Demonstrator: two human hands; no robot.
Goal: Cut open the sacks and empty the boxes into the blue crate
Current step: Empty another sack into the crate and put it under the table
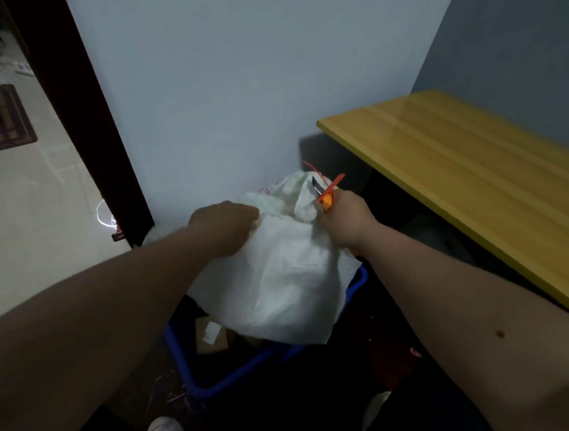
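A white woven sack (281, 277) rests on top of the blue crate (227, 378), its gathered neck up near the wall. A red tie (329, 181) sticks out at the neck. My left hand (227, 225) grips the sack's upper left fabric. My right hand (344, 219) holds an orange utility knife (326, 196) with its dark blade pointing up beside the red tie. Inside the crate, under the sack, a brown cardboard box (210, 337) with a white label shows.
A yellow wooden table (486, 178) stands to the right against the wall, dark space beneath it. A dark door frame (88, 122) and an open doorway with a tiled floor lie to the left. Scraps litter the dark floor near my shoe (168, 430).
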